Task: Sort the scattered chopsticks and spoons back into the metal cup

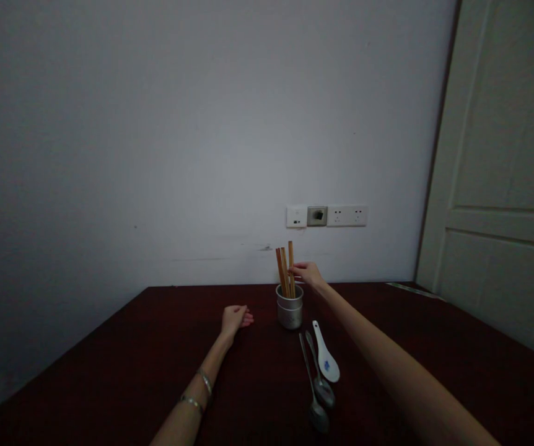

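Observation:
My right hand (pixel 307 272) reaches over a metal cup (pixel 290 313) and pinches a wooden chopstick (pixel 291 254) near its upper part. The lower end of that chopstick goes down into the cup. More chopsticks (pixel 280 266) lean leftward in the same cup, their lower ends hidden by its wall. Left of the cup, my left hand (pixel 235 318) rests on the table with nothing in it, its fingers loosely bent and apart from the thumb. In front of the cup lie a white ceramic spoon (pixel 326 359), a metal spoon (pixel 324 391) and a long-handled metal spoon (pixel 318 416).
The dark red table (pixel 155 347) meets a pale wall (pixel 202 155) at its back edge. Sockets (pixel 347 215) sit on the wall behind the cup. A pale door (pixel 503 186) stands at the right, and a thin strip (pixel 415 290) lies near the back right corner.

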`<action>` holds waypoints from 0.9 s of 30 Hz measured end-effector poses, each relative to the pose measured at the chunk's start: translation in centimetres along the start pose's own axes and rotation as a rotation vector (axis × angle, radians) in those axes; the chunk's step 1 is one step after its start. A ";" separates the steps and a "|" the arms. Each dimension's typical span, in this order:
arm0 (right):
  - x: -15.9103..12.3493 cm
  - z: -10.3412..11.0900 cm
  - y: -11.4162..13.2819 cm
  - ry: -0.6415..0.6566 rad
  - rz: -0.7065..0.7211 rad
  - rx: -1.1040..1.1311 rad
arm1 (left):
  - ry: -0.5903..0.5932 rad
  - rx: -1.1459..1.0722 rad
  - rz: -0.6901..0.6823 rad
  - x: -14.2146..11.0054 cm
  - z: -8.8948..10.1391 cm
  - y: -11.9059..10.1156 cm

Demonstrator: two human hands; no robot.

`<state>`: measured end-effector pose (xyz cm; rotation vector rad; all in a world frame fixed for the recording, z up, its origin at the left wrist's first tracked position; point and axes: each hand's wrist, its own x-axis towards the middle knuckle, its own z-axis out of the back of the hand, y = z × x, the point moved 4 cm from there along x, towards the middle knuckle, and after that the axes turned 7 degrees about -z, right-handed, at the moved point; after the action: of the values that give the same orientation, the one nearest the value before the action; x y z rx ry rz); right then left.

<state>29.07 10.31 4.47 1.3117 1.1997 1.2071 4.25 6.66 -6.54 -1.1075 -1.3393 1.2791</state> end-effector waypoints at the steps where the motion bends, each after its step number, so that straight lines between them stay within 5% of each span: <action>1: 0.0 0.0 -0.2 -0.003 -0.002 -0.005 | 0.001 -0.003 0.000 0.0 0.0 0.0; 27: -0.6 0.8 -2.0 -0.052 0.011 -0.140 | -0.006 0.038 -0.020 0.0 0.1 0.1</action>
<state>29.73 9.80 2.40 1.2393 1.0533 1.2348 4.20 6.63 -6.62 -1.0623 -1.3218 1.2893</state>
